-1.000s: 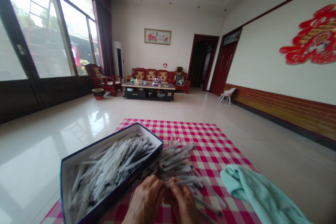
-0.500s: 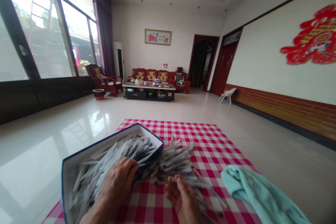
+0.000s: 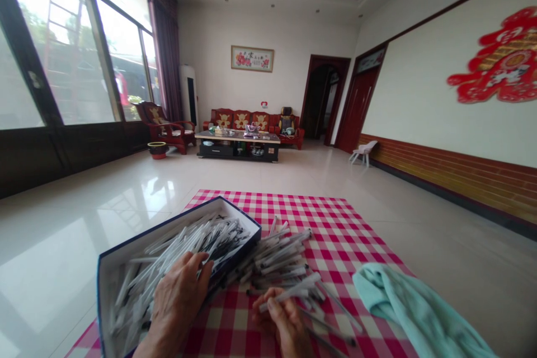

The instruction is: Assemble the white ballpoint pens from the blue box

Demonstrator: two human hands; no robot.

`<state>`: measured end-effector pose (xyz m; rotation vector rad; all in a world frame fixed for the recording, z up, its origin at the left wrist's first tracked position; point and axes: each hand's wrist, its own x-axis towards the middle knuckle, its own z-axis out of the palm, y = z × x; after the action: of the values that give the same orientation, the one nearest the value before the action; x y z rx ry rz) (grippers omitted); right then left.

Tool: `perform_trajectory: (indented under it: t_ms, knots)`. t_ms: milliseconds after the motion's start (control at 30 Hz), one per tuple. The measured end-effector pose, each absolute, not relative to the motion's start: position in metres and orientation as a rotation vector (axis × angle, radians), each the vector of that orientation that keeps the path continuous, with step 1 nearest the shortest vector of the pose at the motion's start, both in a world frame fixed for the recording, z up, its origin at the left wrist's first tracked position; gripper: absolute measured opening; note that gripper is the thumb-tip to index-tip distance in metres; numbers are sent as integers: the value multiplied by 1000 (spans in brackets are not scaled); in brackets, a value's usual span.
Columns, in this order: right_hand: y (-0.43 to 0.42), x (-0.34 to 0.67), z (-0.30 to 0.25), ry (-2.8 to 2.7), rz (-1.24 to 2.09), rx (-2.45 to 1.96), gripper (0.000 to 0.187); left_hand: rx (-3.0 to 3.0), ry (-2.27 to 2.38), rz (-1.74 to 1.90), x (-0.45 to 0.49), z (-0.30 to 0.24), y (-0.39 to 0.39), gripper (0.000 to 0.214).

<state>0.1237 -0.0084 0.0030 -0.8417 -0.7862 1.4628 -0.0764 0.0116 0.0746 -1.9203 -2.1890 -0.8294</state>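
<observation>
Slim translucent white pens, several with black ends, fill an open blue-edged box (image 3: 161, 230) on the left. My left hand (image 3: 180, 293) is over the box's near side, thumb and fingers curled together above the pens (image 3: 180, 249); whatever sits between its fingertips is hidden. My right hand (image 3: 282, 321) is closed on one white translucent pen (image 3: 296, 291), held slantwise between thumb and fingers. Just beyond that hand, a loose heap of similar pens (image 3: 279, 251) lies on the cloth beside the box.
A pink and white checked cloth (image 3: 335, 235) covers the surface under the box and heap. A mint-green cloth (image 3: 403, 302) lies crumpled at the right. Farther off across the tiled floor stand a low table (image 3: 237, 145), a wooden sofa (image 3: 241, 118) and a small chair (image 3: 363, 152).
My right hand has shifted a little left and now grips a pen raised from the heap. My left hand has drawn slightly back left over the box.
</observation>
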Motion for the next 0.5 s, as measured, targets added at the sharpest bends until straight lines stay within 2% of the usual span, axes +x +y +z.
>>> perform_trajectory:
  t_ms: [267,433,500]
  knots:
    - [-13,119,-6,-1164,1377,-891,38,-2367,-1948,-1428,-34,71,0,22]
    - [-18,123,1,-1485,1342,-838,43,-2481,-2074,-2005,-25,71,-5,48]
    - [-20,126,5,-1565,1358,-820,42,-2453,-2098,-2192,-28,70,-3,51]
